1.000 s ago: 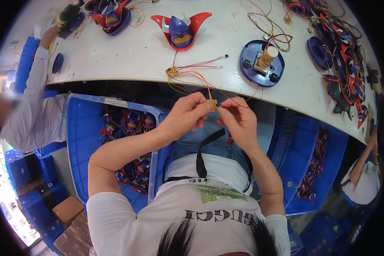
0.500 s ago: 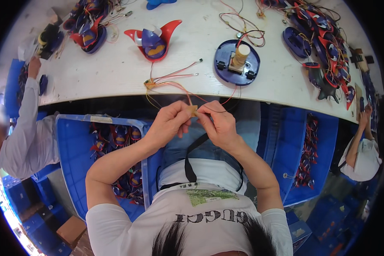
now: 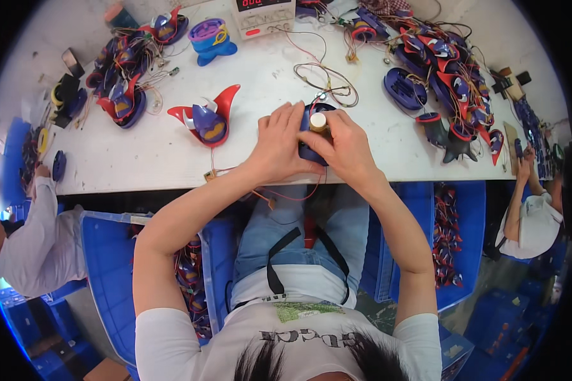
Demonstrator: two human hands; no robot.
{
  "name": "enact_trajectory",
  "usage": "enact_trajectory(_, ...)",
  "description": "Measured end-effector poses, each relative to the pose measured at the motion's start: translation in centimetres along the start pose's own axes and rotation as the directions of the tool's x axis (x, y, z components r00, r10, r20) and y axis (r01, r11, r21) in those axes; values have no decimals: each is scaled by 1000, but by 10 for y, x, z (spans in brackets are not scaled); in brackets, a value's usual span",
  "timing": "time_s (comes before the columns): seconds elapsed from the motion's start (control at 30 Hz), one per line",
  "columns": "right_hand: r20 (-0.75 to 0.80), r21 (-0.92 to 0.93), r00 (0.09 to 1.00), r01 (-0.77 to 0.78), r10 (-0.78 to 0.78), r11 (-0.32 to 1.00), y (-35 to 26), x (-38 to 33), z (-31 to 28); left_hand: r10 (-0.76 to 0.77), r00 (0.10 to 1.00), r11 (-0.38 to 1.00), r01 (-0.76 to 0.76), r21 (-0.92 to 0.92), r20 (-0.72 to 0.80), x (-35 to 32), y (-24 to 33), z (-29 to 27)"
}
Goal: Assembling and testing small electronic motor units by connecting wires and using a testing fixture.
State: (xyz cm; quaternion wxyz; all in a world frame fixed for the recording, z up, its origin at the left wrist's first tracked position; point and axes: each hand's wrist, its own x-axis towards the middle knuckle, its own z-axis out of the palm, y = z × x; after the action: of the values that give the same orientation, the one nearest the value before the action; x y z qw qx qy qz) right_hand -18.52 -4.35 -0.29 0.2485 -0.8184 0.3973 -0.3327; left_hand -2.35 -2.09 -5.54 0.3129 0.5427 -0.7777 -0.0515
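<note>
Both my hands rest on a round dark-blue plastic base (image 3: 307,151) with a small white-and-yellow motor part on top, lying on the white table (image 3: 159,159) near its front edge. My left hand (image 3: 278,145) covers the base's left side. My right hand (image 3: 341,147) grips its right side, thumb beside the motor. Thin red and yellow wires (image 3: 279,195) hang from the base over the table edge toward my lap. A red-and-blue winged toy shell (image 3: 208,120) sits just left of my left hand.
Heaps of blue-and-red toy parts (image 3: 448,76) and loose wires lie at the right and at the far left (image 3: 121,89). A power supply box (image 3: 264,14) stands at the back. Blue crates (image 3: 108,267) of parts flank my legs. Other people sit at the left (image 3: 25,247) and right (image 3: 531,219).
My hands left the small wire ends held over my lap and moved forward onto the table, closing on the round blue base. The view tilted toward the table.
</note>
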Motion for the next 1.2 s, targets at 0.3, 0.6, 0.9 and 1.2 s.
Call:
enact_trajectory(0.3, -195, 36, 966, 179, -169, 983, 9, -12, -27, -128, 991, 990, 130, -48, 35, 1, 2, 3)
enact_trajectory(0.6, -241, 7, 928, -291, 284, 957, 92, 2, -74, -170, 970, 982, 151, -116, -173, -93, 6, -92)
enact_trajectory(0.9, 118, 32, 884, 452, -452, 892, -37, -22, 24, -515, 818, 844, 536, 13, -257, -75, -73, -93)
enact_trajectory(1.2, 295, -250, 901, 395, -320, 884, -88, -9, 138, -763, 641, 592, 644, -484, -81, -43, -68, -95)
